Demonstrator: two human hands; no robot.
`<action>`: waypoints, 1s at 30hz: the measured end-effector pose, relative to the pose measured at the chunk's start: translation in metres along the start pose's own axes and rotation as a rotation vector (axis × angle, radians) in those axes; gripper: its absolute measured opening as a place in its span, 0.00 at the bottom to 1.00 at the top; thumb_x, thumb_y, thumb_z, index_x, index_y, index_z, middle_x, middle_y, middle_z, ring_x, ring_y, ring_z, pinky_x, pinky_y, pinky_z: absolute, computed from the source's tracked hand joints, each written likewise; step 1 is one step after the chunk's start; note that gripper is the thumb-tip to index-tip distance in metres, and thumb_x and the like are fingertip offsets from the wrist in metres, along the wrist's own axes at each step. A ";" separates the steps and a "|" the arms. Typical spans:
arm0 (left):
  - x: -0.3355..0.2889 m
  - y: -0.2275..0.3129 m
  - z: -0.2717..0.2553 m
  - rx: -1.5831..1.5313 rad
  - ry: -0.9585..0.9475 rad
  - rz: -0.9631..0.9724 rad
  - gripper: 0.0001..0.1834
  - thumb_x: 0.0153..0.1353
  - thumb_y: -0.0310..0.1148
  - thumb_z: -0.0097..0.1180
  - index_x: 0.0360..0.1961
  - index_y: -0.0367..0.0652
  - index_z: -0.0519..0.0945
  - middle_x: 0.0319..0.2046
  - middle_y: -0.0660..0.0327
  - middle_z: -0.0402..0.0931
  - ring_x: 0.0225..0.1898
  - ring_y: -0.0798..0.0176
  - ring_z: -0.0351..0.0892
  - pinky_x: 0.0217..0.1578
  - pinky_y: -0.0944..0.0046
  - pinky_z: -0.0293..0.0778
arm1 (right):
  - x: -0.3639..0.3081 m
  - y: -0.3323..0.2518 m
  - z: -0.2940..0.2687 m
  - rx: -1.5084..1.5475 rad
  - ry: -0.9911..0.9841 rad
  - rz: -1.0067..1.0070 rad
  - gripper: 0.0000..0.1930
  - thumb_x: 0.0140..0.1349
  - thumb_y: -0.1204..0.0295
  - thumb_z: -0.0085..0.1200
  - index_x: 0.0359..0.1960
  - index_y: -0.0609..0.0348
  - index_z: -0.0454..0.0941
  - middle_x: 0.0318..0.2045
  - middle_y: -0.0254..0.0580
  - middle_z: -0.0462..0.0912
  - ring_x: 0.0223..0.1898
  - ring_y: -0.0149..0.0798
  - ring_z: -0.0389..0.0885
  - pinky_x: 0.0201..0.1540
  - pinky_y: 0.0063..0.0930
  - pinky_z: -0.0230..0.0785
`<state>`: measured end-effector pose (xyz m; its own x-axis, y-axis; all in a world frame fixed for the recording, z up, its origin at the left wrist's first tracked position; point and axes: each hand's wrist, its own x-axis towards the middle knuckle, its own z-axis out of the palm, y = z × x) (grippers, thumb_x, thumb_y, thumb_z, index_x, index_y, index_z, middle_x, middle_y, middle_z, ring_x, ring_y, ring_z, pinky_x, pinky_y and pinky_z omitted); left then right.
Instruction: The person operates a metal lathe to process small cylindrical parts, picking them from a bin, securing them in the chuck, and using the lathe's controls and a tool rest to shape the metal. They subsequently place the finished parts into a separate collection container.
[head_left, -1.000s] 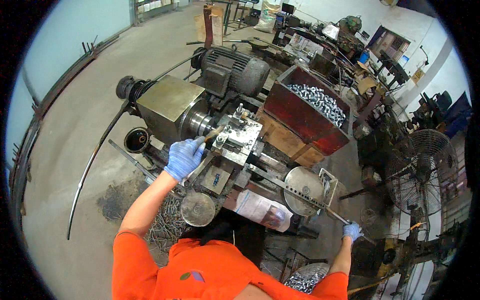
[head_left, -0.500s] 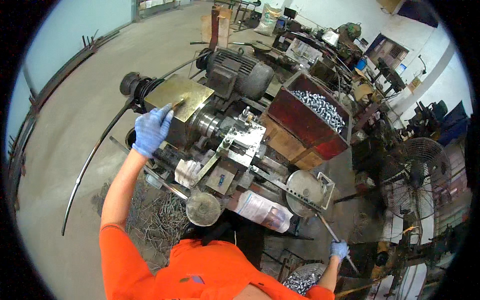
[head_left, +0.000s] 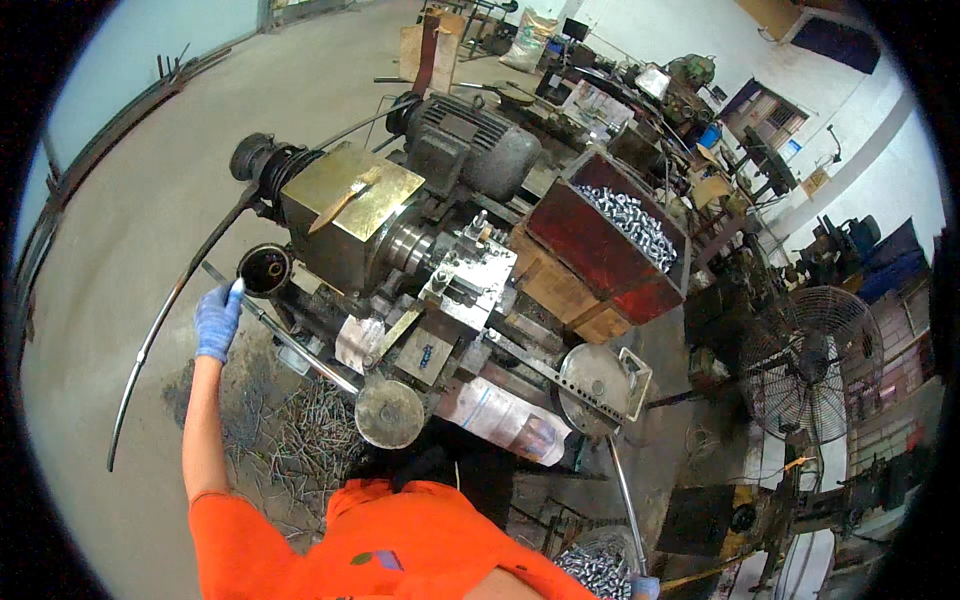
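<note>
My left hand (head_left: 218,318), in a blue glove, is at the upper end of a long metal lever (head_left: 290,345) on the near-left side of a lathe-like machine (head_left: 470,285). Its fingers are closed at the rod, partly hidden. A wooden-handled brush (head_left: 345,200) lies on the brass-coloured top plate (head_left: 310,185) of the machine's headstock. At the bottom edge, my right hand (head_left: 646,588) is mostly cut off, closed around the low end of a steel handle bar (head_left: 626,490). This bar slopes down from beside a round metal disc (head_left: 592,385).
A dark round pot (head_left: 265,270) sits beside the left hand. Behind the machine stand a motor (head_left: 470,145) and a red bin (head_left: 600,240) of metal parts. Scrap rods (head_left: 310,430) litter the floor. A fan (head_left: 812,365) stands at right; a basket of parts (head_left: 595,570) is below.
The left hand has let go of the brush, left it on the plate, and moved down and left to the lever. The right hand has moved down, swinging its bar steeper.
</note>
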<state>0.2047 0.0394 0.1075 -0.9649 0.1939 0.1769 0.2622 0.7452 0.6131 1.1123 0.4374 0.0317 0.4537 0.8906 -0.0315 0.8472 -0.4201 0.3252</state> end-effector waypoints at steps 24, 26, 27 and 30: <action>0.004 -0.055 0.086 -0.533 0.034 -0.396 0.24 0.58 0.53 0.49 0.22 0.41 0.70 0.13 0.63 0.66 0.12 0.67 0.68 0.13 0.63 0.66 | -0.039 0.049 0.022 0.010 0.066 0.076 0.20 0.46 0.57 0.57 0.30 0.64 0.80 0.31 0.58 0.81 0.40 0.52 0.79 0.42 0.41 0.72; 0.007 -0.059 0.087 -0.544 0.054 -0.373 0.24 0.58 0.54 0.49 0.20 0.42 0.70 0.13 0.64 0.66 0.12 0.69 0.65 0.13 0.66 0.62 | -0.071 0.025 -0.030 0.066 -0.120 0.047 0.22 0.45 0.55 0.54 0.31 0.65 0.80 0.32 0.58 0.80 0.39 0.54 0.79 0.41 0.43 0.72; 0.008 -0.057 0.092 -0.532 0.031 -0.376 0.26 0.58 0.55 0.48 0.19 0.42 0.70 0.13 0.63 0.66 0.12 0.68 0.66 0.14 0.64 0.64 | -0.041 0.063 0.021 0.005 -0.046 -0.056 0.23 0.47 0.54 0.52 0.30 0.65 0.80 0.32 0.58 0.80 0.38 0.54 0.79 0.41 0.43 0.71; 0.017 -0.054 0.097 -0.508 -0.020 -0.389 0.28 0.57 0.58 0.47 0.16 0.42 0.70 0.12 0.62 0.67 0.15 0.66 0.70 0.19 0.62 0.68 | -0.052 0.066 0.032 0.071 -0.003 0.035 0.22 0.49 0.55 0.52 0.31 0.65 0.80 0.34 0.60 0.79 0.41 0.53 0.78 0.45 0.41 0.70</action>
<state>0.1732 0.0640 0.0030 -0.9896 -0.0140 -0.1432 -0.1382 0.3692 0.9190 1.1541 0.3578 0.0243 0.4845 0.8745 -0.0239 0.8480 -0.4627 0.2585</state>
